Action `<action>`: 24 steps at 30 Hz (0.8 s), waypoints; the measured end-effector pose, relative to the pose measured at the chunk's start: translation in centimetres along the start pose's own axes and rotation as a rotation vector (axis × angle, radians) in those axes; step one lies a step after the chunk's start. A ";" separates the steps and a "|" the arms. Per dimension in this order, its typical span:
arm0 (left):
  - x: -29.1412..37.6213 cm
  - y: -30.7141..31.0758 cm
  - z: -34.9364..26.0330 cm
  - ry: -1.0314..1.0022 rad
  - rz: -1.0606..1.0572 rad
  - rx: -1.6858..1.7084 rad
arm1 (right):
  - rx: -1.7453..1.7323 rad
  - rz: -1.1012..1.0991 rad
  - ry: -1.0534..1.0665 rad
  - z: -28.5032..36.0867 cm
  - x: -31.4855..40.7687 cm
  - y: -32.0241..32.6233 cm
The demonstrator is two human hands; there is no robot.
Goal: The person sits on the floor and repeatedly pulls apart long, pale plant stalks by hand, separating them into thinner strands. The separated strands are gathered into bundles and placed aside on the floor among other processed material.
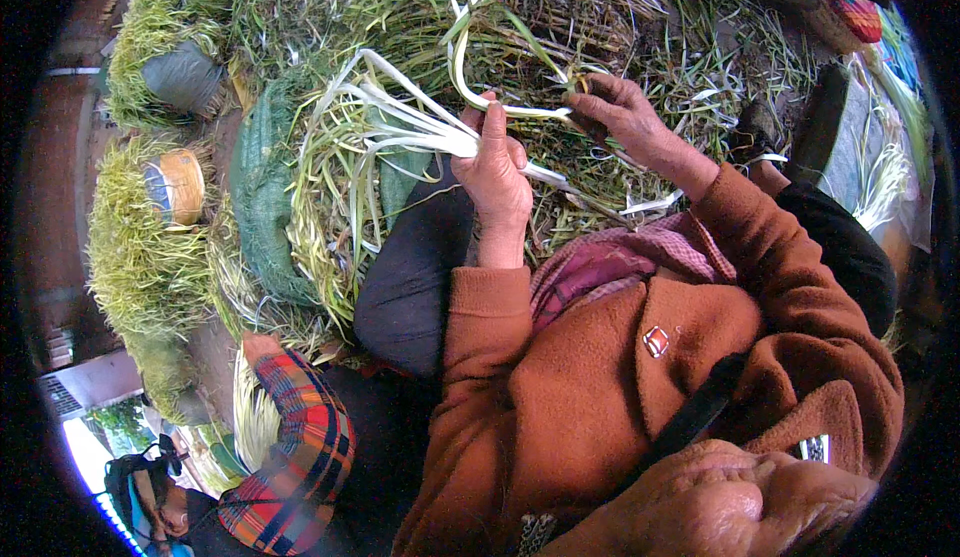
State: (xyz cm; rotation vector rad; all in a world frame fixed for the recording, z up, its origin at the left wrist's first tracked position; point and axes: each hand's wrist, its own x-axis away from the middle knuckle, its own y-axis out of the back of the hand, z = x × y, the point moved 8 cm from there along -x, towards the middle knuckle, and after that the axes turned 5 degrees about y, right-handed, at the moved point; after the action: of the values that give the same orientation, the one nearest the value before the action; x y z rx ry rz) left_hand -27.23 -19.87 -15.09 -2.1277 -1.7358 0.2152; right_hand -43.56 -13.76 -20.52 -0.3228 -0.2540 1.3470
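My left hand [491,163] is closed around a bunch of white, long-leaved vegetable stalks [431,137], possibly blanched garlic greens. Their pale leaves droop to the left, and their lower ends stick out to the right of the fist. One separate stalk [461,69] bends upward, pressed under my left thumb. Its base end runs to my right hand [619,114], whose fingertips pinch it beside some brownish scraps. Over my lap lies a pink checked cloth [630,249].
Leaf litter [525,39] covers the ground ahead. A green mesh sack [262,182] and bundled greens [142,257] stand to the left. At lower left sits another person in a plaid sleeve [307,407]. Pale stalks [885,182] lie on grey sheeting [847,137] at right.
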 end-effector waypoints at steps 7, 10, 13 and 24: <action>-0.3 0.2 -1.2 -0.057 -0.009 -0.018 | 1.264 -0.086 -0.110 1.7 -2.6 11.7; -0.2 0.0 -0.8 -0.069 0.011 -0.034 | 1.393 -0.187 0.158 4.5 -2.2 9.7; -0.3 -0.4 -0.1 -0.021 0.039 -0.034 | 1.035 -0.010 0.460 6.6 -1.2 2.8; 0.1 -1.1 0.6 0.183 0.223 0.179 | -0.015 -0.213 -0.047 3.1 -0.6 1.5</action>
State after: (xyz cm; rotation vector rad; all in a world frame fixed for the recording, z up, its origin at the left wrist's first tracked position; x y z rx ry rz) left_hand -28.45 -19.51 -15.24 -2.1334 -1.3268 0.2190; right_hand -46.14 -13.77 -18.15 -0.2691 -0.3288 1.1436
